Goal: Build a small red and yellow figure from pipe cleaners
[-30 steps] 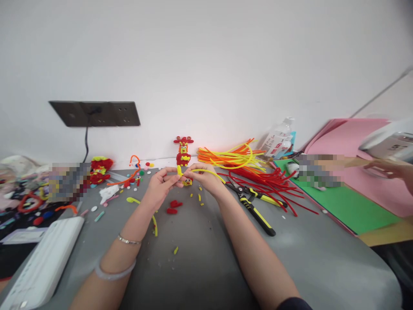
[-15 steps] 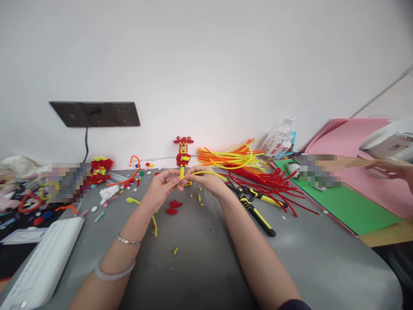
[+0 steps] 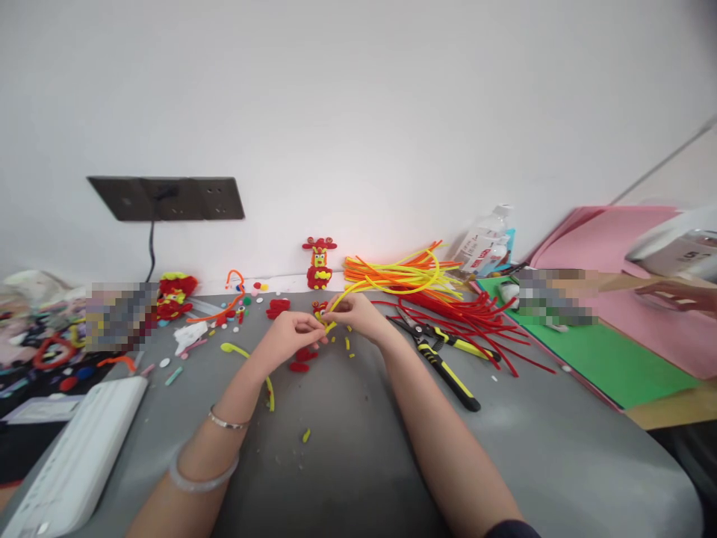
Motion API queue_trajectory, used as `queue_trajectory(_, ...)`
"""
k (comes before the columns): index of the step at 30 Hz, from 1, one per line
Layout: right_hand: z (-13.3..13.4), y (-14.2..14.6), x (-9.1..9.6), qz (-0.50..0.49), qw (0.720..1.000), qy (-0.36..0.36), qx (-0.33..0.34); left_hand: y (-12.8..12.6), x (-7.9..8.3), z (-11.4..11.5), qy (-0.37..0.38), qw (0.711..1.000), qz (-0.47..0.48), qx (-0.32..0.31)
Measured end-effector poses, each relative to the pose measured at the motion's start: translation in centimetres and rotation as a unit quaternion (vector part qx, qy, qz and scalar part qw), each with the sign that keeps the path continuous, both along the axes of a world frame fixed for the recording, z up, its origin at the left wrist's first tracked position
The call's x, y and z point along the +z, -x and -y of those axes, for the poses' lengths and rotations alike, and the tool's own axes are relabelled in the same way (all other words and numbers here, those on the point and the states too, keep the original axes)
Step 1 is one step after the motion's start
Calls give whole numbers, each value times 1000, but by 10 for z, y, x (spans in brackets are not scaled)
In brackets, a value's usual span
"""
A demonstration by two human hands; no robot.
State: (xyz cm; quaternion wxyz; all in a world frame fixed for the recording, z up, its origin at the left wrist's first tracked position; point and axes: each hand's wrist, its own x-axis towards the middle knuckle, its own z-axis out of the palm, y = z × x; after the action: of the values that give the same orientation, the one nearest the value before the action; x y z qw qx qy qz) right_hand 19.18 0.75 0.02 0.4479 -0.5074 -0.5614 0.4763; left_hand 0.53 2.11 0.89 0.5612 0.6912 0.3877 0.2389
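My left hand (image 3: 292, 333) and my right hand (image 3: 354, 317) meet above the middle of the grey table. Between their fingertips is a yellow pipe cleaner (image 3: 343, 296); its free end curves up to the right over my right hand. Both hands are closed in a pinch, and the fingers partly hide the piece. Just beyond them a red and yellow pipe-cleaner figure (image 3: 320, 275) stands upright by the wall. Red fuzzy pieces (image 3: 299, 366) lie below my left hand, with another red piece (image 3: 278, 308) behind it. Short yellow scraps (image 3: 347, 344) lie near my right hand.
Bundles of yellow-orange pipe cleaners (image 3: 392, 273) and red pipe cleaners (image 3: 476, 317) lie to the right, beside black-and-yellow pliers (image 3: 448, 377). A white power strip (image 3: 84, 456) is at left. Green paper (image 3: 610, 359) lies at right, near another person's hand (image 3: 675, 295).
The yellow pipe cleaner has swung from pointing right to curving upward. My left hand has turned and lowered slightly, uncovering the red piece behind it.
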Motion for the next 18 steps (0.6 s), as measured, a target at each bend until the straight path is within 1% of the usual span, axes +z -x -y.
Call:
queue_trajectory(3,-2,4,-5,72,997,-1,-20,-2,-6,0,-24,1000,-19,1)
queue_trajectory(5,-3,8,-9,102,993,-14,-49,-2,-10,-2,-43,998,-31,19)
queue_trajectory(7,-4,12,-10,115,990,-45,-69,-2,-13,-4,-55,996,-43,49)
queue_trajectory(9,-5,14,-9,112,987,-87,-73,-1,-13,-7,-56,994,-44,87)
queue_trajectory(12,-5,16,-4,91,985,-135,-63,1,-11,-10,-44,990,-16,134)
queue_trajectory(15,-4,17,1,67,985,-153,-46,2,-8,-10,-23,988,15,149)
queue_trajectory(18,-3,17,3,35,984,-167,-45,2,-8,-11,37,985,62,160)
